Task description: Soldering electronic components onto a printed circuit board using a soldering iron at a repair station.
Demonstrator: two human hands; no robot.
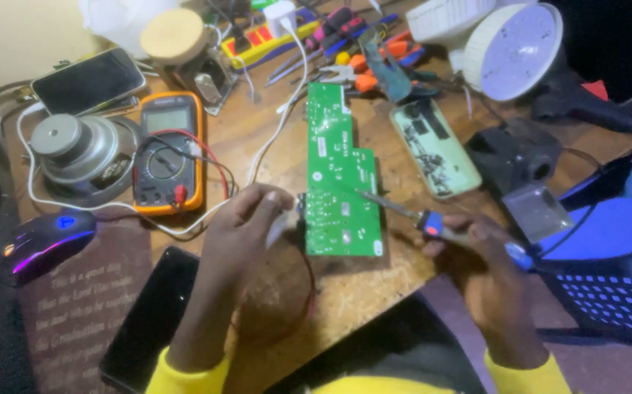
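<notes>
Cluttered wooden surface (374,284), seen from above, with a person in yellow sleeves at work on electronics. Nearest the camera, a dark tablet (148,321) lies flat at the surface's near edge, beside a brown mat with pale lettering (75,306). The left hand (246,226) is closed on something small and pale at the left edge of a green circuit board (341,175), which lies flat at the middle of the surface; what the fingers pinch is too blurred to tell. The right hand (487,263) is wrapped around the blue-and-red handle of a soldering iron (418,217), its metal tip resting on the board's lower half. A lit computer mouse (42,244) sits at left. Farther back stand an orange multimeter (168,149) with red and black leads, a bare loudspeaker (79,153) and a smartphone (88,79). Right of the board lies a pale green tray of small parts (436,149). Pliers, screwdrivers and a power strip (265,36) crowd the far edge, near a white round lamp head (516,51).
</notes>
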